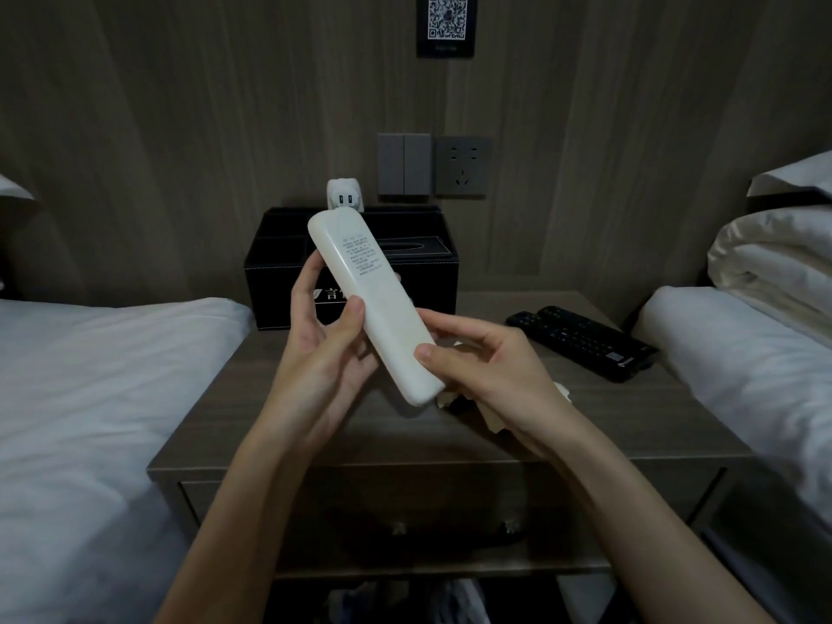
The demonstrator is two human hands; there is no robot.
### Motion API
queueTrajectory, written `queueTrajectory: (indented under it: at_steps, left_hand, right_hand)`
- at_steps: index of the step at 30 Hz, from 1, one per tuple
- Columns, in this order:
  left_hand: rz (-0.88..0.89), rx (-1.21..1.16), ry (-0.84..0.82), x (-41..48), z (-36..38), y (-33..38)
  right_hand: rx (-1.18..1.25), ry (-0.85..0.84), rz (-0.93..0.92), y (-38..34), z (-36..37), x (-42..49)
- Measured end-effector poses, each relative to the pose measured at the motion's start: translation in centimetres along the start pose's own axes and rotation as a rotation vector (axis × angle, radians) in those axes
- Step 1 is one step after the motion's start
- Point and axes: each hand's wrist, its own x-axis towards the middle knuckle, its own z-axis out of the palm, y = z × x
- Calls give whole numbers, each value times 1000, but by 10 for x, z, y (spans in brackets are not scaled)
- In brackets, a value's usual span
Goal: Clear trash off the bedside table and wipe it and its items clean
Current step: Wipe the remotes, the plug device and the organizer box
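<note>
Slanting above the table [585, 425], a white remote control [378, 308] is held back-side up by both hands: the left grip [324, 349] curls thumb and fingers round its middle, and the right grip [490, 367] pinches its lower end. Crumpled pale tissue [454, 402] shows just under the right grip; whether it is held or lying there I cannot tell. Behind the grips stands a black organiser box [279, 272], and to their right two black remotes [585, 342] lie on the table.

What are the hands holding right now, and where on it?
A white remote, back side showing: the left hand grips its middle, the right hand pinches its lower end.
</note>
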Motion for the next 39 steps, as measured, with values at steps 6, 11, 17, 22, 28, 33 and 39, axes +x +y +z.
queueTrajectory:
  at_steps: [6,11,17,22,28,33,39]
  left_hand:
    - [-16,-38,37,0,0,-1]
    - [-48,-5,61,1,-2,-4]
    - [-117,1,27,1,1,-8]
    - [-130,66,-18,-1,3,-12]
    - [-162,120,-125,-3,12,-19]
    - [-181,160,-216,-8,21,-25]
    - [-183,165,-217,-8,22,-23]
  right_hand:
    - [-394,115,-157,-7,-12,0]
    - [-1069,27,-90,-8,-32,-3]
    - [-1192,-91,58,6,-35,-3]
    - [-1140,188,-104,0,-42,0]
    - [-706,445,-474,-30,-41,5]
    - [-725,341,-538,-30,-31,12]
    - [-774,340,-569,-27,-27,11]
